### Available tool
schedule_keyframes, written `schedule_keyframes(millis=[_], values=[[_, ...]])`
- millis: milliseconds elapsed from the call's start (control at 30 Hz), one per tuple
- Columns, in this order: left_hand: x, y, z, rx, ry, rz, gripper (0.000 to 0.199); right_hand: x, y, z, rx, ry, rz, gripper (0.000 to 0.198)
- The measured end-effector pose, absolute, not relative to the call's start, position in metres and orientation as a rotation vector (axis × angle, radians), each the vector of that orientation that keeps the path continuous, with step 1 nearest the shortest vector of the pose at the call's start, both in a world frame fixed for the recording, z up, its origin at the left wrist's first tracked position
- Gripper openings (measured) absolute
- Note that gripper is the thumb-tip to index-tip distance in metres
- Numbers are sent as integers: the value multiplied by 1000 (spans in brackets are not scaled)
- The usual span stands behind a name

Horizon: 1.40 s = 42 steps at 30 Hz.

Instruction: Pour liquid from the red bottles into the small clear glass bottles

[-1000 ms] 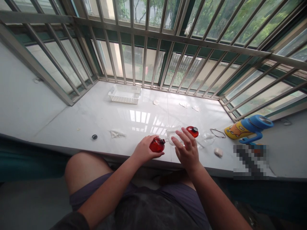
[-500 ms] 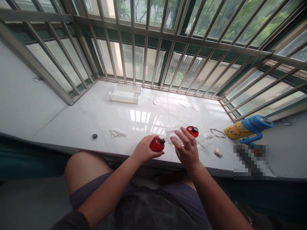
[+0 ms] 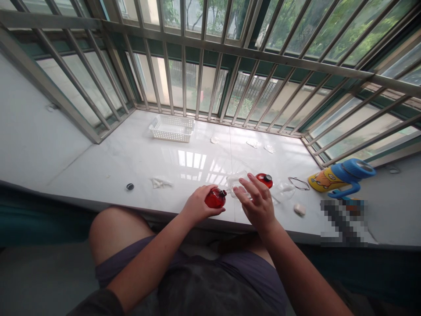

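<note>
My left hand is wrapped around a round red bottle, which is tilted with its dark neck to the right. Close to that neck is the narrow end of a clear, squarish bottle; whether the two touch I cannot tell. My right hand grips the clear bottle, its fingers partly covering it. Just behind the right fingers, a second red bottle with a black cap stands on the ledge. A small dark cap lies off to the left.
A white perforated basket sits near the window bars. Crumpled clear plastic, a dark cord loop, a pale block and a blue-yellow flask are on the right. Another plastic scrap lies left of my hands.
Very little differs. The neck of the red bottle and the narrow end of the clear bottle have shifted slightly against each other; both hands keep their holds.
</note>
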<state>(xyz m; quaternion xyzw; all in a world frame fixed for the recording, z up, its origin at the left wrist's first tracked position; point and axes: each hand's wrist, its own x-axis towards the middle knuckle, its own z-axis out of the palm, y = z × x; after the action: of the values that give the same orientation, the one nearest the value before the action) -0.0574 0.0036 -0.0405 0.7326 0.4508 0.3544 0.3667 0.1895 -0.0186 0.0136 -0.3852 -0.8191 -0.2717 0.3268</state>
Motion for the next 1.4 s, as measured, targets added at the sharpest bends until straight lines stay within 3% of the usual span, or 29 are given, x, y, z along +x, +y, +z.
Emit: schedule_keyframes(millis=[700, 1400], values=[[-58, 4, -42, 1893, 1145, 931, 79, 187, -13, 41, -877, -2221, -823, 37], [-59, 5, -47, 1890, 1140, 928, 80, 186, -10, 51, -803, -2288, -852, 40]])
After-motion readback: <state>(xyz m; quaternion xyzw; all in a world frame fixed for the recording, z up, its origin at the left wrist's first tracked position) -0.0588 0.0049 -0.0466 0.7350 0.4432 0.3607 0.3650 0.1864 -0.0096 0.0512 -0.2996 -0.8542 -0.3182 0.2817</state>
